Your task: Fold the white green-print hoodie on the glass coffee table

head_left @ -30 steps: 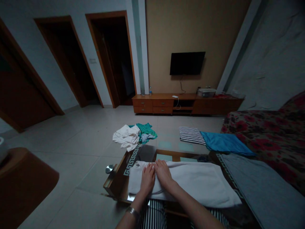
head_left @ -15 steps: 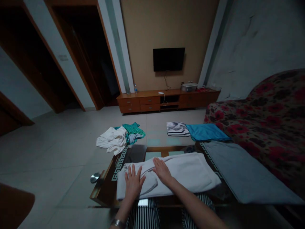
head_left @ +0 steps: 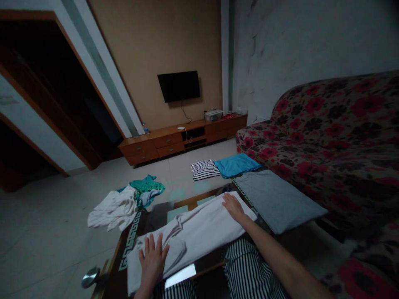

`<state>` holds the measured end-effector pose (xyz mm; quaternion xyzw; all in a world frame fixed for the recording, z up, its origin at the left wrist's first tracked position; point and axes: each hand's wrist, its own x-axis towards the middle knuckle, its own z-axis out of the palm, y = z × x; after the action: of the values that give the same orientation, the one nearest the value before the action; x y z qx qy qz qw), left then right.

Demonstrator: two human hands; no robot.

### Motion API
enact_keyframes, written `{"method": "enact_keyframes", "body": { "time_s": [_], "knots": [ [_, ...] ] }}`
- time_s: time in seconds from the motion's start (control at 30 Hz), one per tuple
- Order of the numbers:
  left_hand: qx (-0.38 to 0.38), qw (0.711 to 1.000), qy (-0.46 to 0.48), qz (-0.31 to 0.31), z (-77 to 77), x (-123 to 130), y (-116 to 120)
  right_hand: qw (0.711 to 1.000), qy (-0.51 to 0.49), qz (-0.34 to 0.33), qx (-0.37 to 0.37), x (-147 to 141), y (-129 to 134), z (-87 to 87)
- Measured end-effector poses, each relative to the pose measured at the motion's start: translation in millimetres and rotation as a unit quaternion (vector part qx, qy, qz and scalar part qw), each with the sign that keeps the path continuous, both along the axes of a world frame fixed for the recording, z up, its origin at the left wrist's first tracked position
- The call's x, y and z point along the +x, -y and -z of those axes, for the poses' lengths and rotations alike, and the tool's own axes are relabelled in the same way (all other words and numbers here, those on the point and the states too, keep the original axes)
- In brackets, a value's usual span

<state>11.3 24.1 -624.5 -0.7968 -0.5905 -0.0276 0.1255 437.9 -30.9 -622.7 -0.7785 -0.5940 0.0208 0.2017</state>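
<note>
"Gripping anything?"

"No. The left hand's (head_left: 151,261) fingers are spread open, pressing flat on the folded white cloth (head_left: 193,236), and the right hand's (head_left: 234,207) lie flat on its far end."

"Where's the cloth?"

"Lying across the glass-topped table (head_left: 129,249). From the right hand, a grey cloth (head_left: 274,199) sits at three o'clock, a blue cloth (head_left: 237,165) at twelve."

A glass-topped wooden coffee table (head_left: 126,253) carries a white cloth (head_left: 187,236) across its middle — a folded grey cloth (head_left: 274,200) at two o'clock. On the tile floor (head_left: 46,224): a crumpled white garment (head_left: 114,209) and teal garment (head_left: 146,185) at eleven — a striped cloth (head_left: 204,169) and blue cloth (head_left: 237,165) at twelve.
</note>
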Motion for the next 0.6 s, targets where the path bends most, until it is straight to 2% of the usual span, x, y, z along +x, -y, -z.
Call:
{"method": "enact_keyframes", "body": {
  "time_s": [0.07,0.13,0.23,0.3,0.43,0.53,0.6],
  "knots": [
    [-0.008,1.0,-0.012,0.002,-5.8,6.1,0.9,0.999,-0.001,0.037,-0.003,8.8,2.0,-7.0],
    [-0.012,1.0,-0.022,0.015,-12.1,14.5,1.1,0.995,0.002,0.103,-0.006,9.3,10.8,-8.9],
    [-0.016,0.998,-0.013,0.059,-19.1,33.2,1.5,0.973,0.003,0.227,-0.034,4.5,32.9,-4.3],
    [-0.029,0.995,0.01,0.097,-21.0,49.5,2.9,0.96,0.002,0.275,-0.057,2.9,46.1,-0.7],
    [-0.076,0.986,0.045,0.142,-19.7,85.2,10.3,0.952,-0.029,0.284,-0.108,11.6,53.6,-3.0],
    [-0.09,0.986,0.049,0.133,-18.9,109.4,17.2,0.949,-0.108,0.25,-0.161,28.1,48.2,-11.0],
    [-0.087,0.988,0.049,0.121,-19.1,122.6,19.6,0.947,-0.181,0.214,-0.156,40.4,45.7,-16.6]
  ]
}}
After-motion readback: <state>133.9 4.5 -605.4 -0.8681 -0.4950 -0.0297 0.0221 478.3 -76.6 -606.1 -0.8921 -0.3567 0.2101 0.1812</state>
